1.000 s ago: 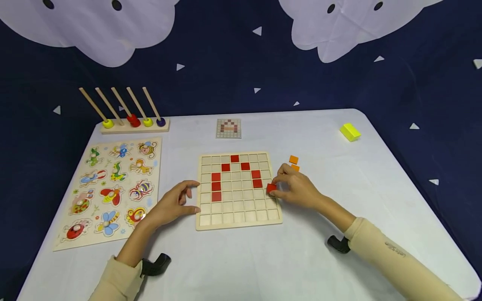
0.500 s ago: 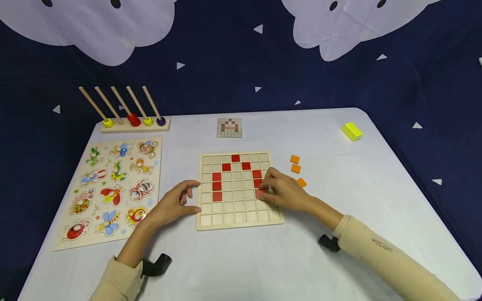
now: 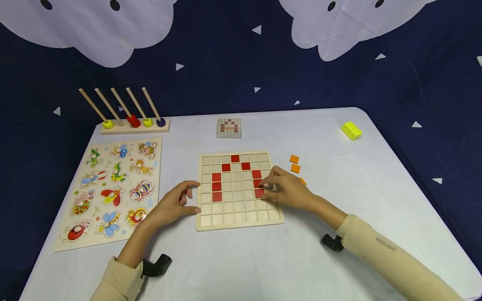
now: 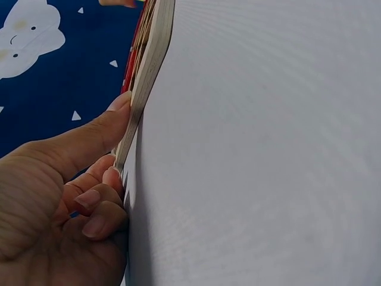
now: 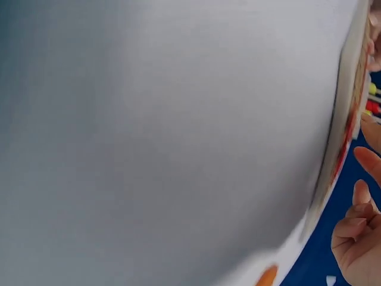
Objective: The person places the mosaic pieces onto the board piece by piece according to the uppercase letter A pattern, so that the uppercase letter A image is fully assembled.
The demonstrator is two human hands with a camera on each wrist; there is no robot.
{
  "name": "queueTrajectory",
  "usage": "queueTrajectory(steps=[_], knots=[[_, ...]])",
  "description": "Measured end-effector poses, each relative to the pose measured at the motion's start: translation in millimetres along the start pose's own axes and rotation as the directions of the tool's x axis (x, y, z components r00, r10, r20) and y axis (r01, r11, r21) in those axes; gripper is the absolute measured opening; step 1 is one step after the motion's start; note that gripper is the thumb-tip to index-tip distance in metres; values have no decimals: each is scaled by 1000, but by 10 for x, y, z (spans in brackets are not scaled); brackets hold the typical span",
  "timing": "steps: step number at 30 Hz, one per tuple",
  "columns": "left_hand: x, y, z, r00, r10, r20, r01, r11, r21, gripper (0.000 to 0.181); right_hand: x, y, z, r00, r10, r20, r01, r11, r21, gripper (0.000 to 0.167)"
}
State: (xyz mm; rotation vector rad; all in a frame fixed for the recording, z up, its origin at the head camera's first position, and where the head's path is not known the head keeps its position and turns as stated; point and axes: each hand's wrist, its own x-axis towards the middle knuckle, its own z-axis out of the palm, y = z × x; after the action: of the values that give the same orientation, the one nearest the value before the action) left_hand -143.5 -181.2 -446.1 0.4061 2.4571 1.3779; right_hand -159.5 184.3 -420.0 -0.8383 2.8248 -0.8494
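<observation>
A wooden grid board (image 3: 239,206) lies on the white table, with several red square tiles set in its cells in an arch-like outline. My left hand (image 3: 175,202) touches the board's left edge with thumb and index fingertip. In the left wrist view, the other fingers of the left hand (image 4: 65,196) are bent beside the rim. Over the board's right side is my right hand (image 3: 289,189), thumb and index tips beside the lowest right red tile (image 3: 259,193), which sits in its cell. The right wrist view shows that thumb and index finger (image 5: 370,159) apart, nothing between them.
Three orange tiles (image 3: 295,168) lie right of the board, one partly behind the right hand. Behind the board is a small pattern card (image 3: 228,128). An insect peg puzzle (image 3: 124,175) and a rod bead stacker (image 3: 135,129) stand left; a yellow block (image 3: 352,131) lies far right.
My right hand has carried a red tile leftward from the board's right edge into a cell below the other right-hand red tiles, and its fingertips have let go. The left hand stays put.
</observation>
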Motion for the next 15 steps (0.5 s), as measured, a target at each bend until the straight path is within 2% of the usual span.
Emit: queueTrajectory(steps=[4,7,11,15], knots=[[6,-12,19,1000,-3,1,3,1000,15,69,-122,131,-164,998,31,-47,-31,999,-10,33],[8,-28,22,1000,-2,3,2,999,32,69,-229,277,-278,995,66,-73,-69,997,-34,29],[10,-31,15,1000,-9,6,9,1000,28,69,-362,466,-368,988,131,-84,-136,989,-58,24],[14,-14,17,1000,-21,12,21,1000,17,70,-444,589,-414,980,179,-82,-185,980,-70,28]])
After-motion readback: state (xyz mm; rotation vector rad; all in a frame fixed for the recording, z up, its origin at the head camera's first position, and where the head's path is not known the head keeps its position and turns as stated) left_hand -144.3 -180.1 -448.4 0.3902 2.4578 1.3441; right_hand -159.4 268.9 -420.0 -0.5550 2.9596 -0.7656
